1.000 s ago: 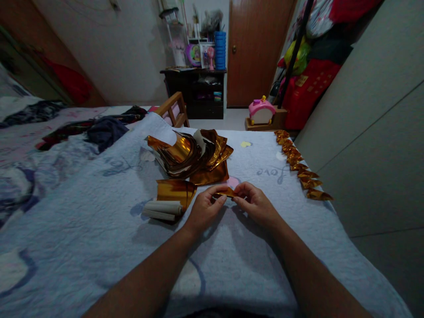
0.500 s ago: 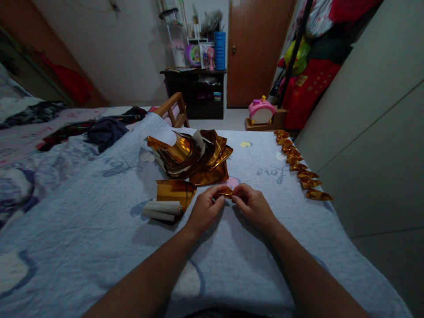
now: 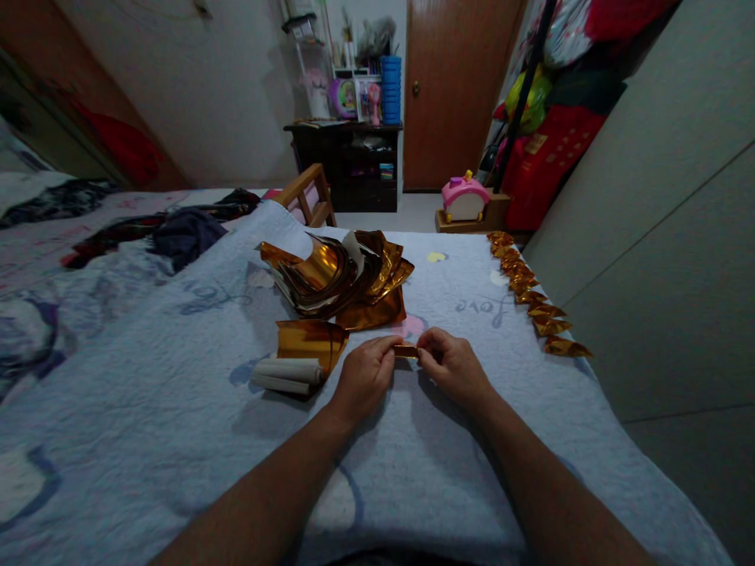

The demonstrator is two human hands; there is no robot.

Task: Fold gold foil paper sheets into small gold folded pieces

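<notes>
Kinda dim room, pale blue quilt (image 3: 177,424) up front, dark cabinet (image 3: 369,198) and brown door (image 3: 457,94) out back. Left hand (image 3: 364,373) and right hand (image 3: 455,365) each pinch one end of a gold strip (image 3: 406,351) over the quilt.

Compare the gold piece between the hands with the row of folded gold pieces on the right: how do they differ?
The gold piece is held between the left hand and right hand; the row of folded gold pieces lies untouched on the blue cover. The gold piece shows as a narrow strip; the row's nearer members look wider, with pointed ends. Both are shiny and gold-coloured.
</notes>
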